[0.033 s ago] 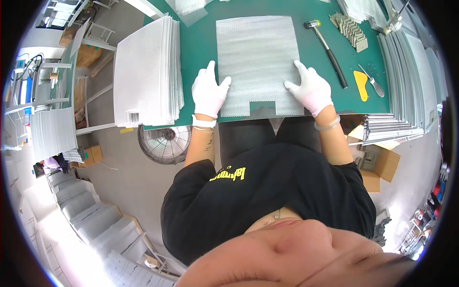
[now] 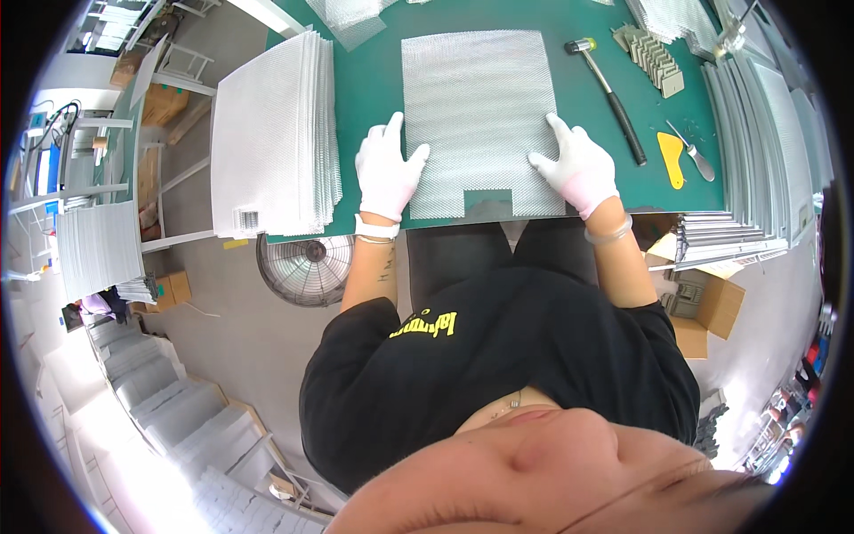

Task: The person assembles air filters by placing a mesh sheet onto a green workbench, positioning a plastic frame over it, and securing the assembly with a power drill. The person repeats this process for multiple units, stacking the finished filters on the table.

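Note:
A flat silver wire-mesh sheet (image 2: 479,116) with a rectangular notch in its near edge lies on the green table (image 2: 369,84) in front of me. My left hand (image 2: 389,169), in a white glove, rests at the sheet's left edge. Its fingers point away from me and its thumb reaches onto the mesh. On the opposite edge is my right hand (image 2: 580,169), gloved too, with thumb and fingers spread against the mesh. Both hands are open, and neither is wrapped round the sheet. The undersides of the fingers are hidden.
Stacked mesh panels (image 2: 276,133) stand left, more panels (image 2: 756,151) right. Right of the sheet lie a hammer (image 2: 614,102), a yellow scraper (image 2: 671,160), a screwdriver (image 2: 694,153) and a row of small beige plates (image 2: 651,60). A floor fan (image 2: 307,270) and an open carton (image 2: 719,307) sit below.

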The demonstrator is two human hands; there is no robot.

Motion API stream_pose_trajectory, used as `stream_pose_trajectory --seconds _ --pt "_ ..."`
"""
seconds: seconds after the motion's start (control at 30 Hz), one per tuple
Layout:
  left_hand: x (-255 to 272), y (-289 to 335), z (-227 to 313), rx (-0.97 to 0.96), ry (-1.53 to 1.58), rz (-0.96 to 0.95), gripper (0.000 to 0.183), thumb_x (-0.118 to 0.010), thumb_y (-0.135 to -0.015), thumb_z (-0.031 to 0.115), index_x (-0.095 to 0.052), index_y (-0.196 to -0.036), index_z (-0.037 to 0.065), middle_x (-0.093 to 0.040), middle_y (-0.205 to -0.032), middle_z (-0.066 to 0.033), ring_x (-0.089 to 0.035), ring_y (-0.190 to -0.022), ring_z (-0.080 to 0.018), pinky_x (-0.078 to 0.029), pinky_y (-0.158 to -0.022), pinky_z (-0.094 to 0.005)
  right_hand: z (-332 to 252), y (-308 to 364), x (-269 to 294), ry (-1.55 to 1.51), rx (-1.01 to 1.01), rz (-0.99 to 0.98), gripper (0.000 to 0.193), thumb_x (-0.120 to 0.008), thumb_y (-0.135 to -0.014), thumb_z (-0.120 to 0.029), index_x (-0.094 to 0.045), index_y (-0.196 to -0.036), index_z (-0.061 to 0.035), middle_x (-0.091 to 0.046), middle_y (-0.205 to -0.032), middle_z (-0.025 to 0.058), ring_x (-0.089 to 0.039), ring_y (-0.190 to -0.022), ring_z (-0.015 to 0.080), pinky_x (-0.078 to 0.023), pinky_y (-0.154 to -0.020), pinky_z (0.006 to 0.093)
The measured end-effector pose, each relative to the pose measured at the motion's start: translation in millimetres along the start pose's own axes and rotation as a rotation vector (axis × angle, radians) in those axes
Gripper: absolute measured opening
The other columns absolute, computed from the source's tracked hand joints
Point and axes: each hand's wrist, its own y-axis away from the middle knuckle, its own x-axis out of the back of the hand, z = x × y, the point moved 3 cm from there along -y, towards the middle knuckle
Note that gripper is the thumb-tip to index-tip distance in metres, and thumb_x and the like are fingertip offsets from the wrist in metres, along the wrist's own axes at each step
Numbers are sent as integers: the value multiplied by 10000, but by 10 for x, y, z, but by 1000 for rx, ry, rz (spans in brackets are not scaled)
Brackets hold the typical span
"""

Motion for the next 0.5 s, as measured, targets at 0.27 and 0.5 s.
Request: stream_pose_trajectory --seconds 0.27,0.5 --pt "-67 -63 -69 -291 -88 -260 707 -670 -856 449 -512 -1451 101 -383 -1578 -180 -304 -1460 -431 -178 -1206 -570 324 -406 271 -74 167 13 536 -636 -902 -503 -643 -1273 -115 -642 -1070 177 -650 -990 368 -519 -898 437" --pt "-135 -138 -4 -258 -247 -336 902 -649 -841 572 -374 -1528 57 -325 -1592 -228 -262 -1464 -468 -140 -1209 -591 1137 -2716 635 30 130 412 573 -599 -921 -459 -603 -1312 -40 -629 -1265 215 -583 -1223 371 -474 -1036 455"
